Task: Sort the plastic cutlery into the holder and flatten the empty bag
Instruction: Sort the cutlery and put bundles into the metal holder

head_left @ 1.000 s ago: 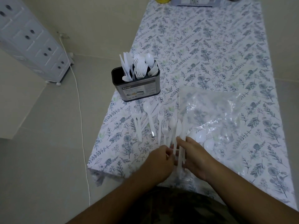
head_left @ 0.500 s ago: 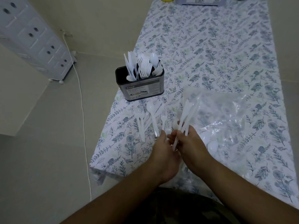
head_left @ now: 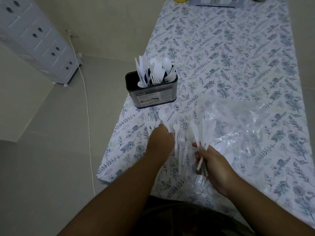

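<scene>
White plastic cutlery, thin and glossy, in three lots. Right hand (head_left: pixel 215 165) grips a fanned bunch of knives (head_left: pixel 203 132), fingers curled tight round the handles, blades pointing up and away, raised over the near part of the table (head_left: pixel 238 48). Left hand (head_left: pixel 160 138) lies knuckles-up on loose forks (head_left: pixel 179 133) and a spoon near the table's left edge; its fingertips are hidden under the hand, so I cannot tell whether they pinch anything. More forks lie flat between the two hands, tines pointing away.

Holder (head_left: pixel 151 92): dark, oval, metal-looking tub with a printed label, upright at the left edge beyond the left hand, already bristling with knives, forks and spoons in separate clusters.

Clear bag (head_left: pixel 242 126): crinkled, shiny film, lying right of the knives, a few spoons showing through it near the right hand.

Tablecloth pale with blue-grey leaf print. White cable (head_left: pixel 85 99) trails over the grey floor to the left.
</scene>
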{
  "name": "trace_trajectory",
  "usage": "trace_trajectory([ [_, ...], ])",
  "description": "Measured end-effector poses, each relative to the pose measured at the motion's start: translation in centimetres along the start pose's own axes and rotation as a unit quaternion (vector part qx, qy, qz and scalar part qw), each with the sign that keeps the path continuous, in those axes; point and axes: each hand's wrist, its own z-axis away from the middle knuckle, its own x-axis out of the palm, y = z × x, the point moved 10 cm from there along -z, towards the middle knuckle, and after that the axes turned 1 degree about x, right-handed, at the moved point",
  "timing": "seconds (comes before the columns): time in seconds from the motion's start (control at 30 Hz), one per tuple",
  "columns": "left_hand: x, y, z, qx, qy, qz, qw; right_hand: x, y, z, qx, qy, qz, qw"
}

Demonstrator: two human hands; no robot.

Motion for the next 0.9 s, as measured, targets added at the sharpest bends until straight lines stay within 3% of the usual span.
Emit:
trace_trajectory([
  [0.17, 1.6, 1.3, 0.8, 0.063, -0.026, -0.006, 0.998, 0.9, -0.3, 0.3, -0.018, -0.061, 0.03, 0.998],
  [0.37, -0.4, -1.0, 0.5, -0.008, 0.024, 0.048, 0.999, -0.5, 1.1, 0.0, 0.011, -0.023, 0.106, 0.994],
  [0.6, 0.8, 1.8, 0.4, 0.075, -0.009, 0.016, 0.997, -1.1, 1.0, 0.1, 0.037, -0.004, 0.078, 0.996],
  [0.73, -0.5, -0.3, 0.4, 0.004, 0.014, 0.004, 1.0, -1.3, 1.1, 0.1, 0.021, -0.017, 0.089, 0.996],
  [0.9, -0.5, -1.9, -0.3, -0.05, -0.016, -0.039, 0.998, -0.7, 1.4, 0.0, 0.031, -0.022, 0.075, 0.996],
])
